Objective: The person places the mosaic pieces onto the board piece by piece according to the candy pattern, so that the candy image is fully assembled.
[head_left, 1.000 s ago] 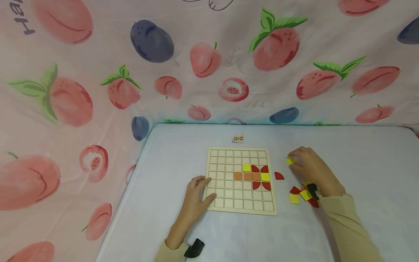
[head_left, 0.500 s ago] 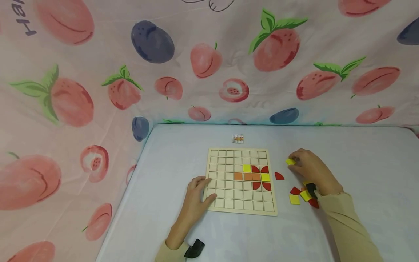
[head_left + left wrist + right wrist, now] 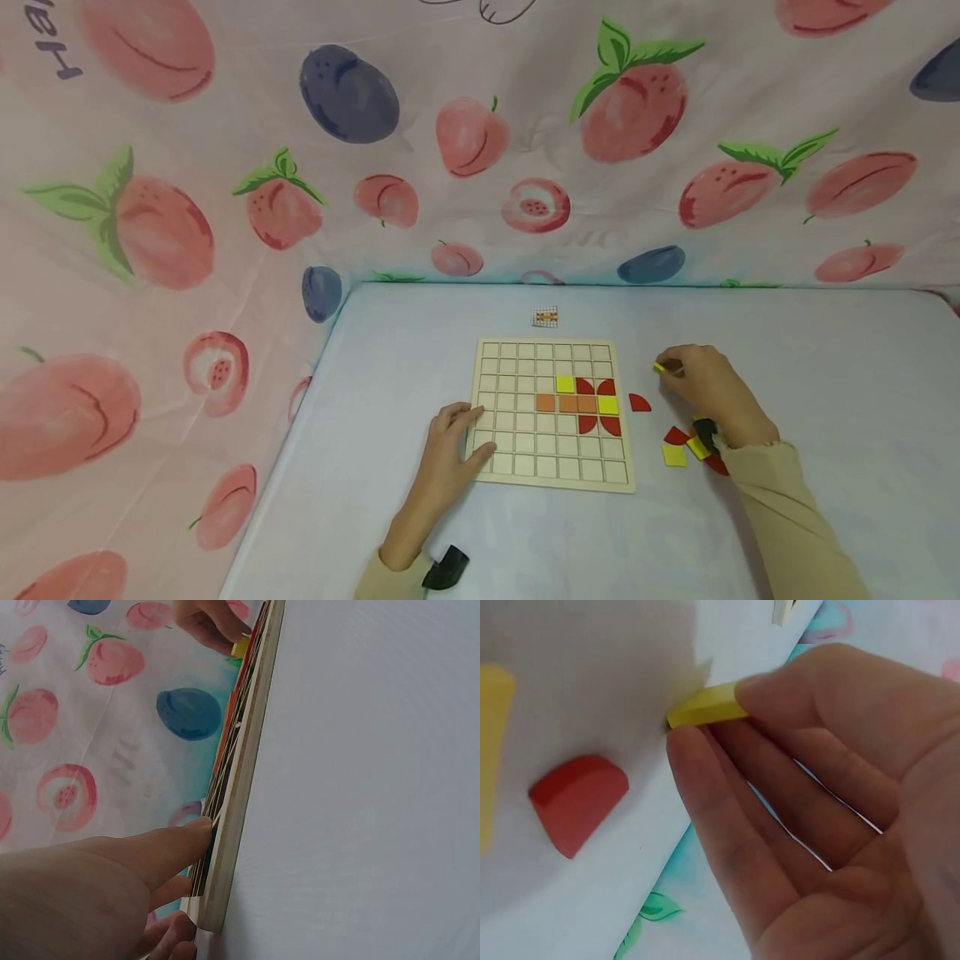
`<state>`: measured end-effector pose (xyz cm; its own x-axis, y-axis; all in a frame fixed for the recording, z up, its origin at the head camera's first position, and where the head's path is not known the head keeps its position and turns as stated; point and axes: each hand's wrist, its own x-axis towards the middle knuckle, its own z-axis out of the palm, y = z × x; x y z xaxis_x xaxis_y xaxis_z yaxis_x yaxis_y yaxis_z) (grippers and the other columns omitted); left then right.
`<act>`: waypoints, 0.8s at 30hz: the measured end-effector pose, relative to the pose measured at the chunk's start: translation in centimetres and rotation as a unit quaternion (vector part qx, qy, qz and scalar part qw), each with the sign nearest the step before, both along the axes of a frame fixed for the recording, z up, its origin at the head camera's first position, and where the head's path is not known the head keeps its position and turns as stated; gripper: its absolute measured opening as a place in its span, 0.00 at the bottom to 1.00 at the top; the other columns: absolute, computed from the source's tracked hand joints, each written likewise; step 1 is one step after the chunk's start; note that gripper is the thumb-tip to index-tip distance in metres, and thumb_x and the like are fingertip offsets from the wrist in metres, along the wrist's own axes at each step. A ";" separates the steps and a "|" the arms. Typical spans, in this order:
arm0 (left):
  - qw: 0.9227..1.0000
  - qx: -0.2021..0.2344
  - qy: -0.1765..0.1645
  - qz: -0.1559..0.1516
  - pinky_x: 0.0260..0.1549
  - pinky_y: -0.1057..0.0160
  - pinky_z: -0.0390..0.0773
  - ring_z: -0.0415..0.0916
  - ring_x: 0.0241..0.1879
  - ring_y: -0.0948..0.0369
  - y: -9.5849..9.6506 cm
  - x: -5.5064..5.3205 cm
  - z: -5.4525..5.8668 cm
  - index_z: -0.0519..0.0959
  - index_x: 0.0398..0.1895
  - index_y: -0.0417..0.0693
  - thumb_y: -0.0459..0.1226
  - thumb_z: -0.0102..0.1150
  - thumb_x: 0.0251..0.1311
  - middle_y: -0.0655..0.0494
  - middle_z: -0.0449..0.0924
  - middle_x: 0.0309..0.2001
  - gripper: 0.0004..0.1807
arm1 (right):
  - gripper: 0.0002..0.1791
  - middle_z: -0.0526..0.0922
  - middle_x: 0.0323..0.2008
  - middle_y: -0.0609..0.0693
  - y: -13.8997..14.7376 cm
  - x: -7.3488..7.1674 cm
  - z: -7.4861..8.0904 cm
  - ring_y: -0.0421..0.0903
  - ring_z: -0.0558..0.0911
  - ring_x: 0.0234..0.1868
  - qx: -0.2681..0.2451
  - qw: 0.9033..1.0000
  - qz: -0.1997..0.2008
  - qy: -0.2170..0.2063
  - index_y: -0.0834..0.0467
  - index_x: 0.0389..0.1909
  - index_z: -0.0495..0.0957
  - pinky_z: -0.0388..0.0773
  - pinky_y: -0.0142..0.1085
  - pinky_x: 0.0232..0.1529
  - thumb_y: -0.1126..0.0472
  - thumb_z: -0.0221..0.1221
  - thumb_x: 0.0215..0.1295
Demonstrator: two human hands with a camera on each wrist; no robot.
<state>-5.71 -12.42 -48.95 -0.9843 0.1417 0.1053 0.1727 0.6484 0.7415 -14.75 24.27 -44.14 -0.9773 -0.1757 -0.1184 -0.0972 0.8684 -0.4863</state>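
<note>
My right hand (image 3: 705,383) pinches a yellow square tile (image 3: 712,705) between thumb and fingertips, to the right of the wooden grid board (image 3: 513,465). In the head view this tile is tilted nearly edge-on. My left hand (image 3: 446,450) rests on the board's left edge, with thumb and a fingertip touching its face. On the board, a row of orange square tiles (image 3: 567,404) leads right to a yellow tile (image 3: 607,405), with several red quarter-circle tiles around it. Another yellow tile (image 3: 565,384) sits above the row.
A loose red quarter-circle tile (image 3: 639,403) lies right of the board. Below my right hand are more loose pieces, among them a yellow tile (image 3: 673,456), partly hidden by the wrist. A small printed grid card (image 3: 545,317) lies behind the board. Fruit-patterned cloth (image 3: 465,200) hangs behind the table.
The yellow tile in my right hand has turned from showing its flat face to nearly edge-on. The right hand has shifted slightly; my left hand stays on the board.
</note>
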 end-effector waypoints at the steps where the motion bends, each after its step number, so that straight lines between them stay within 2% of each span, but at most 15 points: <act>1: 1.000 0.000 0.001 0.000 0.58 0.47 0.71 0.66 0.60 0.49 0.0 0.0 0.0 0.75 0.63 0.40 0.38 0.69 0.59 0.45 0.69 0.63 0.29 | 0.14 0.84 0.44 0.68 -0.1 0.1 0.1 0.62 0.82 0.43 -0.002 1.000 0.000 0.003 0.73 0.48 0.81 0.79 0.55 0.50 0.70 0.63 0.62; 7: 1.000 -0.003 0.000 -0.002 0.58 0.47 0.71 0.66 0.60 0.49 -0.1 0.0 -0.1 0.75 0.64 0.41 0.38 0.69 0.59 0.45 0.69 0.63 0.29 | 0.13 0.84 0.44 0.67 -0.4 0.3 0.1 0.57 0.79 0.38 -0.006 1.000 -0.005 0.022 0.73 0.47 0.81 0.80 0.52 0.46 0.72 0.61 0.63; 15: 1.000 0.003 -0.004 0.000 0.58 0.47 0.71 0.66 0.61 0.49 -0.1 0.0 0.0 0.75 0.64 0.40 0.38 0.69 0.60 0.45 0.68 0.63 0.29 | 0.14 0.83 0.48 0.66 -1.3 0.8 0.0 0.60 0.79 0.45 -0.008 1.000 -0.007 0.019 0.69 0.50 0.82 0.79 0.55 0.51 0.70 0.62 0.65; 18: 1.000 0.002 -0.004 -0.001 0.58 0.47 0.71 0.66 0.61 0.49 -0.1 0.0 -0.1 0.75 0.64 0.40 0.38 0.69 0.60 0.45 0.69 0.63 0.29 | 0.13 0.84 0.46 0.65 -2.0 1.0 0.4 0.58 0.79 0.42 -0.015 1.000 0.004 0.023 0.69 0.49 0.82 0.80 0.53 0.48 0.71 0.61 0.65; 24: 1.000 -0.001 0.000 -0.002 0.58 0.47 0.71 0.66 0.60 0.50 0.0 0.0 -0.1 0.75 0.64 0.41 0.39 0.69 0.60 0.46 0.69 0.63 0.29 | 0.11 0.85 0.44 0.62 -3.9 1.7 1.2 0.57 0.82 0.43 -0.028 0.998 0.045 0.044 0.69 0.46 0.83 0.81 0.51 0.46 0.71 0.62 0.64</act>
